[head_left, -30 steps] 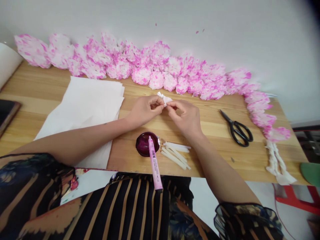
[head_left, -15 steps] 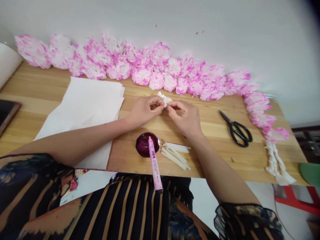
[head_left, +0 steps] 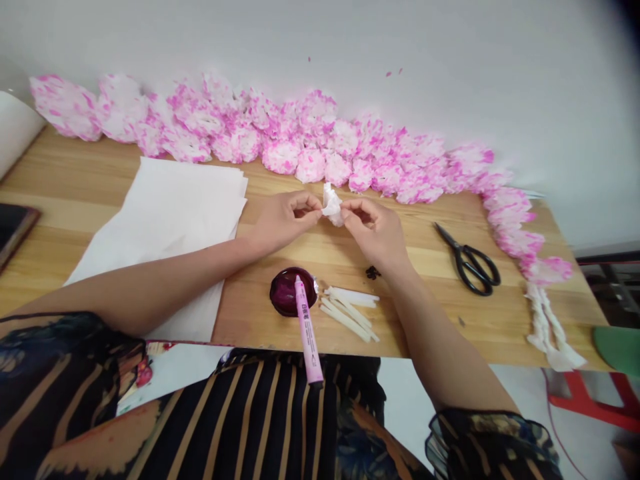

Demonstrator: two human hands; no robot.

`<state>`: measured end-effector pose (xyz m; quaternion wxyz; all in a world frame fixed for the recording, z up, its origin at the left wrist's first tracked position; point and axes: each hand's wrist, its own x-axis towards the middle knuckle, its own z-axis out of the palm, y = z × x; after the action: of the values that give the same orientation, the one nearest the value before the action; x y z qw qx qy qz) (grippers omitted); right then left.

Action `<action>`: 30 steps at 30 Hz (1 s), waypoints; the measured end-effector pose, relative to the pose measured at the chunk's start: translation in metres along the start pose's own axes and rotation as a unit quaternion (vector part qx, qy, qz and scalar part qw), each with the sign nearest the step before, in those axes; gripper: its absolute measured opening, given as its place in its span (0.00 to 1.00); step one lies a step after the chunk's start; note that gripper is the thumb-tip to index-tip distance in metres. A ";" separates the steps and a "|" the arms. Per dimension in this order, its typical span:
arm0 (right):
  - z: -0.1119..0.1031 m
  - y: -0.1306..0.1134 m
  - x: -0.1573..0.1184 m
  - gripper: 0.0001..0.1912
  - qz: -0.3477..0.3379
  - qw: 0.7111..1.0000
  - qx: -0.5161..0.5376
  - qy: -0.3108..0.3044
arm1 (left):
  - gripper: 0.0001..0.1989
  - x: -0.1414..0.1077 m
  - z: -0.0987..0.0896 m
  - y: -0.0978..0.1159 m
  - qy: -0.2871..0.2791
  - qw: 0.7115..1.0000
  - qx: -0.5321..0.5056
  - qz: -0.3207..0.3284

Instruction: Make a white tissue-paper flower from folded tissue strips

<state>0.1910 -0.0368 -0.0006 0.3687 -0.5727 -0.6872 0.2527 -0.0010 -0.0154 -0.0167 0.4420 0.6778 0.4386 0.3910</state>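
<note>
A small crumpled piece of white tissue paper (head_left: 332, 205) is stretched between my two hands over the middle of the table. My left hand (head_left: 287, 217) pinches its left side between thumb and finger. On the opposite side, my right hand (head_left: 377, 230) grips it the same way. Below the hands, a pink marker (head_left: 309, 333) rests with its tip on a small dish of dark magenta liquid (head_left: 284, 293). Several pale thin sticks (head_left: 349, 313) lie beside the dish. Black-handled scissors (head_left: 470, 263) lie to the right of my right hand.
Along the wall runs a row of pink-and-white paper flowers (head_left: 280, 155), ending at the right in twisted white paper (head_left: 547, 333). White paper sheets (head_left: 175, 207) lie at left under my forearm. A dark phone-like object (head_left: 15, 230) sits at the left edge; a red stool (head_left: 590, 403) stands below right.
My hands have moved slightly apart, and the tissue paper between them has turned and spread wider. A small dark clump beside my right wrist now shows more fully.
</note>
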 end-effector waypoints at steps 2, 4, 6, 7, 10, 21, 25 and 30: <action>-0.001 -0.004 -0.001 0.10 -0.048 0.998 -0.037 0.031 | 0.07 -0.001 0.001 -0.002 -0.003 1.000 0.005 0.011; -0.001 -0.005 -0.001 0.09 -0.096 0.991 -0.077 0.046 | 0.07 -0.002 0.002 -0.003 -0.009 1.000 0.013 0.018; 0.001 -0.003 0.000 0.09 -0.121 0.985 -0.109 0.046 | 0.07 -0.003 0.001 -0.001 -0.022 0.999 0.025 0.022; 0.003 -0.001 0.000 0.08 -0.127 0.984 -0.120 0.043 | 0.07 -0.003 0.001 0.000 -0.028 0.999 0.029 0.024; 0.007 0.004 0.000 0.08 -0.136 0.980 -0.137 0.037 | 0.09 -0.003 0.002 0.005 -0.024 0.999 0.028 0.023; 0.008 0.001 -0.001 0.08 -0.089 0.990 -0.101 0.042 | 0.07 0.002 0.002 0.007 0.012 0.999 0.035 -0.017; 0.006 0.010 0.003 0.08 0.024 0.999 0.045 0.005 | 0.07 0.004 0.000 0.004 0.021 0.999 -0.012 -0.035; 0.000 0.007 0.005 0.10 0.027 0.996 0.079 -0.012 | 0.06 0.001 0.000 0.004 0.009 1.000 -0.014 -0.017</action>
<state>0.1945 -0.0307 -0.0052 0.3978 -0.5571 -0.6536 0.3228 0.0002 -0.0153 -0.0133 0.4545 0.6603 0.4485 0.3953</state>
